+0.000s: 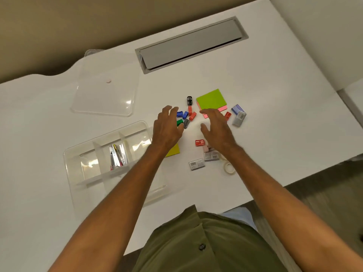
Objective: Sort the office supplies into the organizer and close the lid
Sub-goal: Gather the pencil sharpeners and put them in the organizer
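Note:
A clear divided organizer (74,160) sits at the near left; one compartment holds shiny staplers (117,157). Its clear lid (104,95) lies flat behind it. A cluster of small coloured clips (186,115) in blue, green, red and grey lies mid-table, with a black one (189,100) just behind. My left hand (167,128) hovers open over the cluster's left side. My right hand (216,126) hovers open to the right, partly over the pink notes (223,108) under a green pad (211,99). A yellow pad (173,151) peeks from under my left wrist.
Staple boxes (238,115) lie right of the notes, with two more (196,164) nearer me beside a red clip (200,142) and a roll of tape (229,168). A grey cable hatch (192,44) is set into the white desk (275,114) at the back.

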`<state>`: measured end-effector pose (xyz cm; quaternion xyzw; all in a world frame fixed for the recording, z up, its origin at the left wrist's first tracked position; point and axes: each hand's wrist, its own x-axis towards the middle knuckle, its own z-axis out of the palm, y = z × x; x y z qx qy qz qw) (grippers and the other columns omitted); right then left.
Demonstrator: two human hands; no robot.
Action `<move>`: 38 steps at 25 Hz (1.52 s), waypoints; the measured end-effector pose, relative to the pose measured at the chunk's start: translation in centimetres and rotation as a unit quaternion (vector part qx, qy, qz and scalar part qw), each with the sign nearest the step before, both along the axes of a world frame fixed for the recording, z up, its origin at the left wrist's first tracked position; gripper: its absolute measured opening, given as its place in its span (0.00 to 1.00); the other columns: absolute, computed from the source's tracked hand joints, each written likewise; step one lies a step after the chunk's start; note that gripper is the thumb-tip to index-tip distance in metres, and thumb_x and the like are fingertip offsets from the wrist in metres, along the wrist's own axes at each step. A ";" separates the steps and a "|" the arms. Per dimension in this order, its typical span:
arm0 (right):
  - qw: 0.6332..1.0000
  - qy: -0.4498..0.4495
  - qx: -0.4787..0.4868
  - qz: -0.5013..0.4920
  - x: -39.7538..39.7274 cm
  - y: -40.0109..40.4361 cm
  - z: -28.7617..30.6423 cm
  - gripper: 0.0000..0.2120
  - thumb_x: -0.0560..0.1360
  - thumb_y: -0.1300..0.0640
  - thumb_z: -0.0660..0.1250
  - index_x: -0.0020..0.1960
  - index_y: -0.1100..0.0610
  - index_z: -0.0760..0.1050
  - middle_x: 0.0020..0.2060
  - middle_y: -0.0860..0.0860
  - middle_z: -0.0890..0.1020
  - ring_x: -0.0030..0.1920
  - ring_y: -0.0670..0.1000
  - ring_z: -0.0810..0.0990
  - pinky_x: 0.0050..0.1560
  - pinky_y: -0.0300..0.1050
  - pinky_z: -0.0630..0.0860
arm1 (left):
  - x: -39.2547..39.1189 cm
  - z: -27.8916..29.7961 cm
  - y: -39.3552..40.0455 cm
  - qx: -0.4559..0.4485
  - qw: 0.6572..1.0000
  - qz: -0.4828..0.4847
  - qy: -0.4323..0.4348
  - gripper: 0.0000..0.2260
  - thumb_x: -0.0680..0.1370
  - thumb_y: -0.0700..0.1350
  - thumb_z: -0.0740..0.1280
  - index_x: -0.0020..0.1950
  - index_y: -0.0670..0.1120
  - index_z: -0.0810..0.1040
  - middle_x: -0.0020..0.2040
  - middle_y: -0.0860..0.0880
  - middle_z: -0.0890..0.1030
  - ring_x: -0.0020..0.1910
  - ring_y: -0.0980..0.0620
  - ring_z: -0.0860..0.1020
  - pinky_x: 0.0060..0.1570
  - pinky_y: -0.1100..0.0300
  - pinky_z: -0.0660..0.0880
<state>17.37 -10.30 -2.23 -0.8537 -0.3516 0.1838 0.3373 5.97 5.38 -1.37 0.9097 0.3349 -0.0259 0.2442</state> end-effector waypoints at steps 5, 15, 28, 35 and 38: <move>0.995 0.019 -0.069 0.070 1.3 4.8 -0.5 0.33 0.76 0.65 0.68 0.79 0.55 0.62 0.77 0.56 0.65 0.77 0.58 0.64 0.73 0.57 0.70 | 1.9 -1.5 2.0 -0.048 0.996 -0.061 0.051 0.30 0.80 0.45 0.67 0.80 0.46 0.61 0.75 0.42 0.64 0.68 0.40 0.72 0.61 0.47 0.74; 0.973 -0.053 -0.172 0.143 2.2 8.1 -2.6 0.21 0.78 0.62 0.68 0.70 0.52 0.76 0.78 0.55 0.65 0.73 0.62 0.65 0.61 0.59 0.76 | 2.1 -2.9 3.0 -0.054 0.998 -0.038 0.019 0.11 0.78 0.36 0.64 0.61 0.39 0.73 0.60 0.39 0.72 0.49 0.38 0.76 0.51 0.44 0.75; 0.920 0.356 0.080 -0.143 5.6 3.9 -0.8 0.09 0.80 0.66 0.67 0.58 0.60 0.79 0.52 0.55 0.82 0.48 0.51 0.82 0.53 0.47 0.82 | 2.5 -2.1 2.5 -0.204 0.970 0.086 -0.099 0.13 0.73 0.35 0.69 0.56 0.41 0.74 0.54 0.45 0.77 0.50 0.46 0.75 0.48 0.56 0.73; 0.629 0.655 0.306 -0.284 7.4 -4.3 0.5 0.08 0.73 0.67 0.57 0.44 0.57 0.71 0.41 0.53 0.74 0.38 0.49 0.73 0.36 0.39 0.71 | 1.4 -1.4 -1.4 -0.570 0.780 0.206 -0.156 0.11 0.78 0.31 0.62 0.54 0.44 0.78 0.50 0.43 0.75 0.38 0.49 0.78 0.41 0.58 0.80; 0.676 0.617 0.272 -0.299 8.3 -5.4 0.5 0.03 0.70 0.60 0.64 0.43 0.55 0.75 0.38 0.51 0.75 0.36 0.48 0.69 0.34 0.39 0.64 | 1.2 -2.0 -3.4 -0.563 0.801 0.182 -0.094 0.08 0.77 0.33 0.63 0.45 0.46 0.74 0.42 0.46 0.74 0.36 0.51 0.76 0.37 0.56 0.75</move>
